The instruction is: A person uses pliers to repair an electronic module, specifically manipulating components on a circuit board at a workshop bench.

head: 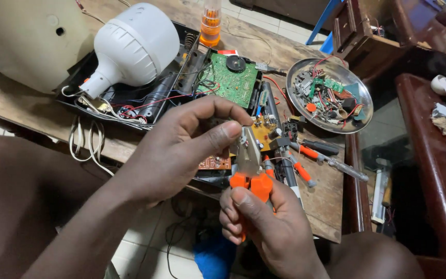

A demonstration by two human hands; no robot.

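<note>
My right hand [267, 230] grips the orange handles of a pair of pliers [249, 165], jaws pointing up. My left hand [181, 144] is curled just above, thumb and forefinger pinched at the plier jaws on a tiny part too small to make out. Under the hands lie a small brown circuit board [215, 163] and a yellow board with components [264, 129]. Beyond them an opened black casing [145, 103] holds a green circuit board [232, 78] and red and white wires.
A large white bulb [130, 49] rests on the casing. A round metal dish [329, 95] of small parts sits at right. Orange-handled screwdrivers [311, 153] lie beside the hands. An orange bottle [210, 23] stands at the back. The wooden table edge [331, 227] is near.
</note>
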